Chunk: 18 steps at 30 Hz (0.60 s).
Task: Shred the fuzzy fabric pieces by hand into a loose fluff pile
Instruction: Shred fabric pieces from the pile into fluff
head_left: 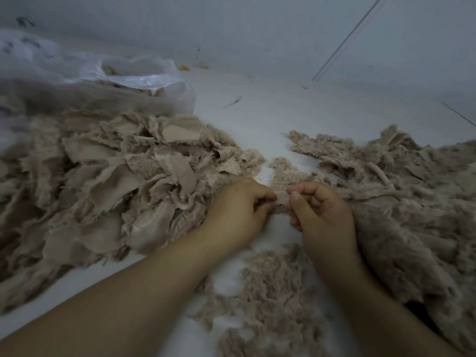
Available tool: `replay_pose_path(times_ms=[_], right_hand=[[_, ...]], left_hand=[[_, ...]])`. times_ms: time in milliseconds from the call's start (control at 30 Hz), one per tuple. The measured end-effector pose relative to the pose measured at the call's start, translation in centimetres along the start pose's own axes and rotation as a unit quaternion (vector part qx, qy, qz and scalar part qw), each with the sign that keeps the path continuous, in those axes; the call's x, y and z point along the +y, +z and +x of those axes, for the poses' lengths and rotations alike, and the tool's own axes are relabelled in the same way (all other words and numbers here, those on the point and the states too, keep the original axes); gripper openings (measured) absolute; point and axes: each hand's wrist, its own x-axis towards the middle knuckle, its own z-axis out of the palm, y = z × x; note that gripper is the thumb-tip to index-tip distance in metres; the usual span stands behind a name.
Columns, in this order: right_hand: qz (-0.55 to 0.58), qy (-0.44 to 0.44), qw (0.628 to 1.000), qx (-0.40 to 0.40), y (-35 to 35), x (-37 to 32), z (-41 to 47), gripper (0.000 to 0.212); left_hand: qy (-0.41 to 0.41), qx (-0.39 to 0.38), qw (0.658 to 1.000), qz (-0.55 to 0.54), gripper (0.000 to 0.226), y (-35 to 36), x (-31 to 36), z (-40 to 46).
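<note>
At the centre of the view, the left hand (238,210) and the right hand (322,212) face each other with fingers curled, each pinching one end of a small scrap of fabric (281,202) stretched between them just above the pale floor (270,119). The scrap is beige, fuzzy and frayed at its edges; how much of it is already torn cannot be told, since the fingers cover most of it. Toward nine o'clock from the hands lies a big heap of fabric pieces (108,181), the same beige, showing smooth woven backing on some faces and ragged pile along the torn edges. Toward three o'clock, spreading up to one o'clock, sits a softer mass of fluff (401,202), woolly and loose, with a few strips still mixed in; the right forearm rests against it. At six o'clock, between the two forearms, thin wisps of loose fibre (270,292) are scattered on the floor. At eleven o'clock, behind the heap, a clear plastic bag (144,78) lies open, and more beige pieces show dimly inside it.
</note>
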Motion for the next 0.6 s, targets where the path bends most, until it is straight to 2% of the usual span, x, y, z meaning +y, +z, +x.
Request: replay_pose_path(times_ms=[133, 267, 400, 600], right_hand=[[-0.032, 0.009, 0.999, -0.030, 0.0, 0.1, -0.1, 0.022], [-0.079, 0.005, 0.995, -0.052, 0.0, 0.0, -0.1, 0.019], [-0.092, -0.003, 0.996, -0.019, -0.1, 0.2, 0.1, 0.022], [-0.066, 0.020, 0.998, 0.008, 0.0, 0.3, 0.4, 0.022]], left_hand=[[-0.030, 0.073, 0.995, -0.067, 0.010, -0.3, -0.1, 0.2], [0.012, 0.094, 0.988, -0.124, 0.014, -0.2, 0.9, -0.4], [0.021, 0.108, 0.984, -0.142, 0.015, 0.0, 0.9, -0.8], [-0.019, 0.188, 0.941, -0.280, 0.016, -0.4, 1.2, -0.6]])
